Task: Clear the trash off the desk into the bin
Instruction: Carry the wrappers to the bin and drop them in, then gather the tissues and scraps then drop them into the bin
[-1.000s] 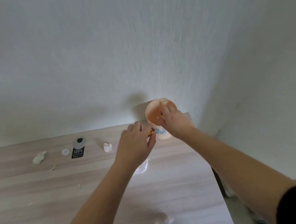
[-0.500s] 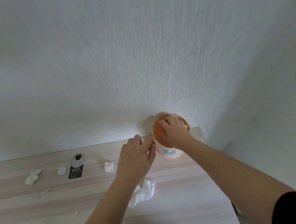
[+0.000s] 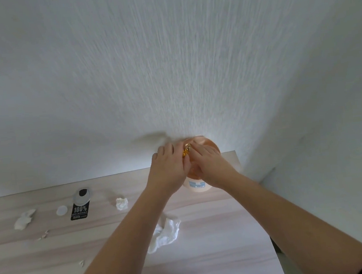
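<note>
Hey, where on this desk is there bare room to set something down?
The near right of the pale wooden desk, right of the white crumpled cloth, is bare. So is the strip between the crumpled white tissue ball and the left forearm. Crowded: the back left around the black hang tag, and the far corner where both hands meet the orange paper cup.

A white textured wall [image 3: 168,60] fills the upper two thirds of the frame and meets a second wall [image 3: 329,122] in a corner at the right. At the left of centre, a black tag [image 3: 79,212] printed "100%" in white lies flat on the wood, its round grey top [image 3: 82,194] with a dark spot pointing toward the wall. Just left of the tag lies a small white disc [image 3: 61,210], close but not touching it.
</note>
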`<action>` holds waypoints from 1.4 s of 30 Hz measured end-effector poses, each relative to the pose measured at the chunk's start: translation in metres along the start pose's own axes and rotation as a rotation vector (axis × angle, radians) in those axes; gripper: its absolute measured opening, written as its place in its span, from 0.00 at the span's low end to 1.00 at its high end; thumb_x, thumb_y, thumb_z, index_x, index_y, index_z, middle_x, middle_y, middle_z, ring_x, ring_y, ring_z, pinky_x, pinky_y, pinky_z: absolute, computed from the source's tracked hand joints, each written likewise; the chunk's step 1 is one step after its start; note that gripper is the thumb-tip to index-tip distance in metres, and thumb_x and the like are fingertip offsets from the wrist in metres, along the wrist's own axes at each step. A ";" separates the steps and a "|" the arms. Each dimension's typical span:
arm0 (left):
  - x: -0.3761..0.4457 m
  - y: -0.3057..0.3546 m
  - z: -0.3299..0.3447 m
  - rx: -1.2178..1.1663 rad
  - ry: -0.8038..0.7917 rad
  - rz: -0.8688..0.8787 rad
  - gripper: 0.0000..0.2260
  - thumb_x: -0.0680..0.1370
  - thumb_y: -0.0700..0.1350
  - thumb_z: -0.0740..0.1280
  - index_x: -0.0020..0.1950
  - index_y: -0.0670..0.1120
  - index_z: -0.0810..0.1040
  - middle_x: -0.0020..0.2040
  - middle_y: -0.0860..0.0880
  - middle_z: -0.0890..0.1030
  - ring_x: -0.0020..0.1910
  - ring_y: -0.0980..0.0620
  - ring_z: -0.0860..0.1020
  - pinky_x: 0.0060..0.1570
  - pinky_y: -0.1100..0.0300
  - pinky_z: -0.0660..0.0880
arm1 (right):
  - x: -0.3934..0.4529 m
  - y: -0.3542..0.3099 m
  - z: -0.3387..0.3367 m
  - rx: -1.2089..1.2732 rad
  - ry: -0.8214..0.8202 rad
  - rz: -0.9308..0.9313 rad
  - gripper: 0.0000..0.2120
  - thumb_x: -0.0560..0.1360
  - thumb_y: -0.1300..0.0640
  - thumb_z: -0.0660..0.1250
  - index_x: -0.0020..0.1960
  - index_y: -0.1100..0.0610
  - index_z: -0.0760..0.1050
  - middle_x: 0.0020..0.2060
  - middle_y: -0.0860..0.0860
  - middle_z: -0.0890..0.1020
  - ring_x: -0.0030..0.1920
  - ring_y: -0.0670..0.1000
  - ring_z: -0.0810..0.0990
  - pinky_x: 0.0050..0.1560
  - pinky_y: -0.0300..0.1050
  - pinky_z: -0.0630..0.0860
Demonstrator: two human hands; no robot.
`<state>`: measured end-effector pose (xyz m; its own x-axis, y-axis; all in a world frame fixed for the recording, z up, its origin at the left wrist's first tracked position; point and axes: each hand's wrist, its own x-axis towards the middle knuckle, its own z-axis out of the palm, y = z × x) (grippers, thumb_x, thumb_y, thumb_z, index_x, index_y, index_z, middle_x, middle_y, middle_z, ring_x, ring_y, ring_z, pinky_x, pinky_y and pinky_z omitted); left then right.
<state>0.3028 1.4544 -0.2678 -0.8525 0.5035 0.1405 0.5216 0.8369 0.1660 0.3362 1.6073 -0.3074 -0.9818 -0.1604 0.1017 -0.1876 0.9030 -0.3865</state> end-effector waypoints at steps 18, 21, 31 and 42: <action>0.031 0.029 0.040 -0.014 -0.114 0.215 0.22 0.75 0.54 0.61 0.68 0.51 0.63 0.66 0.46 0.71 0.65 0.43 0.66 0.68 0.45 0.60 | -0.096 0.015 -0.032 -0.113 0.133 0.170 0.23 0.76 0.59 0.61 0.71 0.57 0.64 0.68 0.57 0.71 0.70 0.56 0.65 0.73 0.52 0.58; 0.021 0.029 0.036 -0.054 -0.078 0.252 0.23 0.74 0.55 0.61 0.68 0.51 0.63 0.68 0.47 0.71 0.69 0.43 0.63 0.70 0.43 0.52 | -0.107 0.008 -0.030 -0.094 0.139 0.169 0.23 0.76 0.59 0.62 0.70 0.57 0.64 0.67 0.57 0.71 0.69 0.56 0.66 0.72 0.52 0.59; -0.085 -0.006 0.019 -0.100 -0.040 0.163 0.24 0.76 0.50 0.60 0.71 0.50 0.61 0.71 0.46 0.68 0.71 0.46 0.62 0.70 0.47 0.58 | -0.153 -0.043 0.002 -0.024 0.060 0.120 0.23 0.76 0.56 0.62 0.70 0.56 0.64 0.68 0.56 0.71 0.68 0.57 0.66 0.71 0.54 0.60; -0.306 -0.033 0.049 -0.130 -0.272 -0.181 0.26 0.77 0.52 0.61 0.74 0.52 0.58 0.75 0.46 0.62 0.75 0.46 0.57 0.72 0.47 0.53 | -0.255 -0.121 0.099 0.052 -0.417 -0.098 0.31 0.75 0.38 0.57 0.73 0.47 0.55 0.70 0.54 0.65 0.69 0.56 0.62 0.64 0.55 0.66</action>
<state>0.5446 1.2831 -0.3638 -0.9005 0.4025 -0.1646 0.3460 0.8925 0.2895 0.6062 1.4996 -0.3778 -0.8853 -0.4015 -0.2347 -0.2716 0.8560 -0.4399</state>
